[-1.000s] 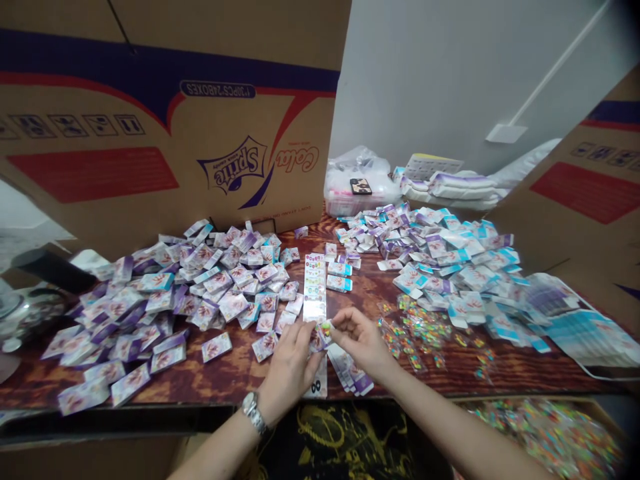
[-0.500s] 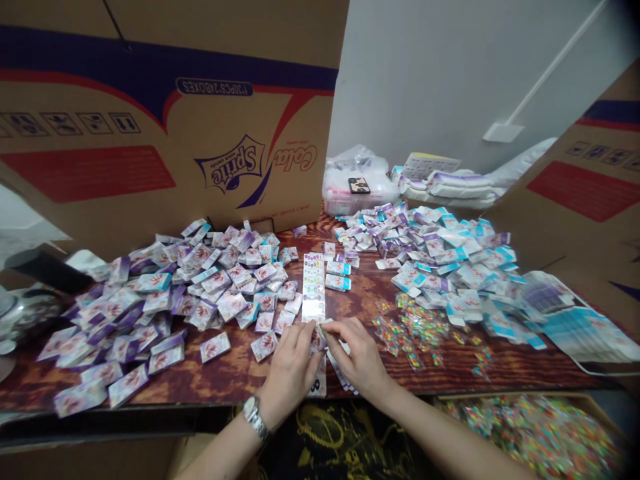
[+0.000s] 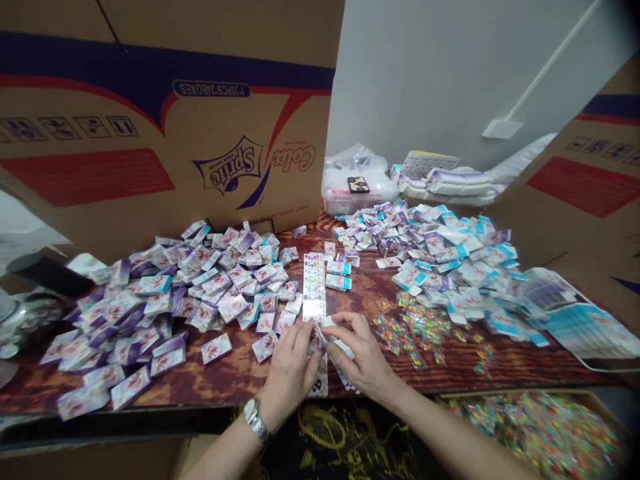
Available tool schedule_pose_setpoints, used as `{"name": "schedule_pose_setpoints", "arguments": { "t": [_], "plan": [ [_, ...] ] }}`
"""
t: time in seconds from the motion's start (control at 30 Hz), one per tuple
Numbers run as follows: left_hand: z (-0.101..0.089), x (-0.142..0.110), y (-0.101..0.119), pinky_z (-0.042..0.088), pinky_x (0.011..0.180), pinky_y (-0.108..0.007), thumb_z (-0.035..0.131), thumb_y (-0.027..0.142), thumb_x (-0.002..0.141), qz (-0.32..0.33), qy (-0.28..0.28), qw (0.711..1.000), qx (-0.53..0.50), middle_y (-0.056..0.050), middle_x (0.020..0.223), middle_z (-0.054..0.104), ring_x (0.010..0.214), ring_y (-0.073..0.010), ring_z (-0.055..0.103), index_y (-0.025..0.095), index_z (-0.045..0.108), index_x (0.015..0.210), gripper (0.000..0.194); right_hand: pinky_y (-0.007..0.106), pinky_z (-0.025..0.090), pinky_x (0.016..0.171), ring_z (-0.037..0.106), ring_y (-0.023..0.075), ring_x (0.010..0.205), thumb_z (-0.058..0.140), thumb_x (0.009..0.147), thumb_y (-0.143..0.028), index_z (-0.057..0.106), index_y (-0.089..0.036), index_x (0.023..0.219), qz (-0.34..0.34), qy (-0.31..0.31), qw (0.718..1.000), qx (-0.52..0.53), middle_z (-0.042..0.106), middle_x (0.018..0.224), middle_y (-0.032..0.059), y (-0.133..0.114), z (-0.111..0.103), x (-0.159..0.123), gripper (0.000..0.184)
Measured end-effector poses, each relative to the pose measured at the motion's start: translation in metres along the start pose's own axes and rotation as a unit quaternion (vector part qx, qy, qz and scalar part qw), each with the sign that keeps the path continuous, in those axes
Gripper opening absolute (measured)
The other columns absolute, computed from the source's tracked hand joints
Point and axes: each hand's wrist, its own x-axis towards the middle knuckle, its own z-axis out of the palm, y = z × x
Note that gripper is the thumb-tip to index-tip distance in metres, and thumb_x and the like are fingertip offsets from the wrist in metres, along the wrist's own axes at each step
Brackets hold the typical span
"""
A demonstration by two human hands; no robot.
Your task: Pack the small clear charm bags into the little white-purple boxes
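Near the table's front edge, my left hand [image 3: 295, 357] is closed on a small purple-and-white box [image 3: 317, 340]. My right hand [image 3: 357, 357] pinches at the white end flap [image 3: 327, 323] of the same box, with thumb and fingers close together. Under both hands runs a long printed strip [image 3: 315, 287] with rows of coloured marks. Two blue-and-white boxes [image 3: 339, 275] lie to its right. Beneath my right hand are some flat sheets or strips, mostly hidden. The box's inside is not visible.
A large heap of small boxes [image 3: 220, 287] spreads at the left, and flatter ones [image 3: 440, 247] pile at the right. Tiny bags of coloured candy [image 3: 415, 327] lie on the right; more fill a carton [image 3: 540, 427] below. A big cardboard box [image 3: 200, 133] stands behind.
My right fingers have lifted and spread slightly at the end of the small box, and its white flap shows more. My left hand stays nearly where it was.
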Motion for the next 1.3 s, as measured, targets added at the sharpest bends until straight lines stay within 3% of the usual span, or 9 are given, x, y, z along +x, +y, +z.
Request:
{"name": "schedule_pose_setpoints", "arguments": {
  "t": [0.13,0.27,0.4,0.53,0.73,0.9,1.0,1.2,1.3],
  "plan": [
    [-0.005,0.003,0.003,0.047,0.089,-0.04,0.047,0.015,0.085,-0.041,-0.029,0.997,-0.06,-0.013,0.114,0.052,0.106,-0.0237,0.051,0.019,0.03,0.134,0.052,0.043,0.037,0.1,0.035,0.0249,0.126,0.048,0.089,-0.022,0.054,-0.022,0.121,-0.044,-0.098,0.994,0.001,0.033,0.137,0.0122,0.007,-0.013,0.003,0.033],
    [-0.007,0.005,0.007,0.046,0.09,-0.037,0.048,0.014,0.085,-0.048,-0.052,0.992,-0.109,-0.011,0.113,0.052,0.105,-0.021,0.051,0.02,0.037,0.13,0.047,0.036,0.041,0.095,0.045,0.0198,0.117,0.046,0.09,-0.018,0.06,-0.024,0.112,-0.041,-0.134,0.989,0.04,0.044,0.126,0.0097,0.006,-0.024,0.014,0.027],
    [-0.006,0.004,0.009,0.045,0.091,-0.036,0.048,0.01,0.084,-0.031,-0.038,0.995,-0.091,-0.011,0.112,0.052,0.106,-0.0205,0.05,0.019,0.042,0.124,0.041,0.029,0.047,0.078,0.057,0.0156,0.088,0.051,0.086,-0.017,0.061,-0.02,0.093,0.057,-0.1,0.99,0.087,0.058,0.094,0.0038,-0.004,-0.019,0.02,0.013],
    [-0.004,0.002,0.008,0.045,0.092,-0.038,0.046,0.008,0.083,0.019,-0.012,0.999,-0.039,-0.013,0.115,0.051,0.108,-0.0224,0.049,0.016,0.042,0.124,0.041,0.025,0.048,0.068,0.059,0.0141,0.076,0.054,0.081,-0.017,0.049,-0.02,0.106,0.169,-0.029,0.974,0.146,0.061,0.085,0.0002,-0.014,-0.006,0.016,0.026],
    [-0.002,0.002,0.007,0.043,0.094,-0.042,0.043,0.005,0.084,0.053,0.005,0.998,0.014,-0.014,0.117,0.052,0.11,-0.0239,0.047,0.014,0.041,0.126,0.043,0.028,0.046,0.079,0.059,0.016,0.086,0.053,0.086,-0.025,0.059,-0.022,0.102,0.135,0.039,0.973,0.184,0.063,0.095,0.003,-0.02,0.003,0.006,0.017],
    [-0.003,0.004,0.006,0.042,0.096,-0.044,0.044,0.005,0.084,0.046,0.005,0.998,0.036,-0.015,0.119,0.052,0.111,-0.0249,0.046,0.012,0.04,0.126,0.043,0.028,0.045,0.085,0.057,0.0158,0.095,0.052,0.088,-0.033,0.057,-0.023,0.104,0.232,0.06,0.891,0.386,0.062,0.098,0.0022,-0.019,0.011,0.005,0.02],
    [-0.004,0.004,0.005,0.043,0.095,-0.044,0.044,0.005,0.084,0.043,0.008,0.998,0.041,-0.015,0.119,0.052,0.112,-0.0256,0.046,0.012,0.04,0.126,0.043,0.027,0.046,0.08,0.057,0.0151,0.09,0.052,0.088,-0.037,0.055,-0.024,0.108,0.272,0.066,0.852,0.442,0.061,0.094,0.0012,-0.019,0.013,0.007,0.024],
    [-0.001,0.001,0.003,0.042,0.097,-0.044,0.043,0.005,0.084,0.043,0.012,0.998,0.042,-0.014,0.118,0.053,0.113,-0.0253,0.047,0.014,0.039,0.128,0.045,0.026,0.046,0.077,0.058,0.0137,0.081,0.065,0.078,-0.03,0.063,-0.019,0.09,0.27,0.043,0.857,0.437,0.063,0.085,0.0004,-0.017,0.012,0.012,0.016],
    [0.002,0.0,0.003,0.043,0.096,-0.042,0.044,0.008,0.084,0.032,0.024,0.998,0.042,-0.015,0.121,0.051,0.115,-0.0254,0.046,0.012,0.027,0.136,0.055,0.026,0.047,0.074,0.059,0.0136,0.077,0.065,0.077,-0.027,0.063,-0.019,0.088,0.268,0.052,0.871,0.408,0.064,0.081,0.0004,-0.014,0.013,0.014,0.014]
  ]
}}
